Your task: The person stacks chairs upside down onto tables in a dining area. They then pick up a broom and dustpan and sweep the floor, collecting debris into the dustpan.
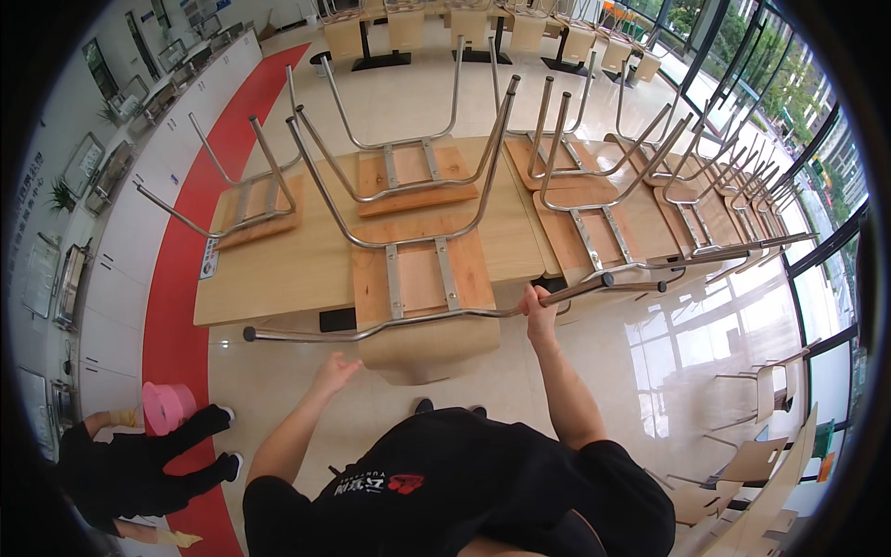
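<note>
A chair with a wooden seat (421, 268) and bent metal legs lies upside down on the near edge of a long wooden table (278, 278), its backrest (431, 355) hanging below the edge. My right hand (538, 306) grips one of its metal legs near the right side. My left hand (337, 372) is in the air just below the left leg, its fingers partly curled, and holds nothing. Behind this chair, another upturned chair (418, 174) rests on the table, and a third (261, 209) sits at the table's left end.
More upturned chairs (592, 237) line the tables to the right. At lower left a person (132, 466) in black holds a pink bucket (167, 407) on a red floor strip (181, 278). Upright chairs (755, 459) stand at lower right, beside tall windows.
</note>
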`<state>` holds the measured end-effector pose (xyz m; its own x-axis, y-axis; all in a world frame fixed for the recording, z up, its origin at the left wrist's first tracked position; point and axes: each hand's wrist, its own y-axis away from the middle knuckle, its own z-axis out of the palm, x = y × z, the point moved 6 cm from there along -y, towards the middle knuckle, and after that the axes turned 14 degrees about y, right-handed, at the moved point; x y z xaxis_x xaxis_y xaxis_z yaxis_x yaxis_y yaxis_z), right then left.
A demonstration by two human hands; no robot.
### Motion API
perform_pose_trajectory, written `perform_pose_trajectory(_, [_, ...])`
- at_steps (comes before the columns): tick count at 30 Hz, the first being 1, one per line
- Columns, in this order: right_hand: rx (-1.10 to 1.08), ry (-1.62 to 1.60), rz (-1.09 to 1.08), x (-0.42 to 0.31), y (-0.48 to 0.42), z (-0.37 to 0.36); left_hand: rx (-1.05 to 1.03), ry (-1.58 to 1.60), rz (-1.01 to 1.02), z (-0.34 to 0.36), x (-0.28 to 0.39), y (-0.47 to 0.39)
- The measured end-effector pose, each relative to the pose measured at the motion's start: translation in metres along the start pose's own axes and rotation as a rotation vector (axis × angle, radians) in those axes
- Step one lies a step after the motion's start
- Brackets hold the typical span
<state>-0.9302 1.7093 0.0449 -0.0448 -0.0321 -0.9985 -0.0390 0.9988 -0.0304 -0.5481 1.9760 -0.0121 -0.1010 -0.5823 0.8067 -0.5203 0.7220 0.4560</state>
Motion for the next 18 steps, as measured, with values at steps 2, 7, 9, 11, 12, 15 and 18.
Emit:
perform_pose_trajectory(2, [-0.014, 0.0, -0.022, 0.005, -0.012, -0.008, 0.022, 0.255, 0.137, -0.007, 0.048, 0.018])
perform_pose_trajectory(7, [-0.084, -0.063, -0.017, 0.015, -0.034, -0.011, -0.036, 0.409, 0.083, 0.013, 0.054, -0.003])
perform_pose_trajectory(9, [-0.081, -0.055, -0.02, 0.023, -0.039, -0.022, -0.037, 0.393, 0.092, 0.025, 0.061, -0.01])
perform_pose_trajectory(11, [-0.058, -0.042, -0.046, 0.031, -0.043, -0.036, -0.046, 0.408, 0.093, 0.033, 0.061, -0.021])
perform_pose_trajectory(12, [-0.055, 0.017, -0.036, 0.03, -0.042, -0.041, -0.068, 0.405, 0.093, 0.04, 0.061, -0.026])
perform_pose_trajectory(15, [-0.024, 0.224, -0.004, 0.021, -0.044, -0.047, -0.035, 0.393, 0.095, 0.048, 0.062, -0.031])
perform_pose_trajectory(18, [-0.039, 0.233, 0.02, 0.025, -0.053, -0.031, 0.009, 0.396, 0.047, 0.038, 0.045, -0.034])
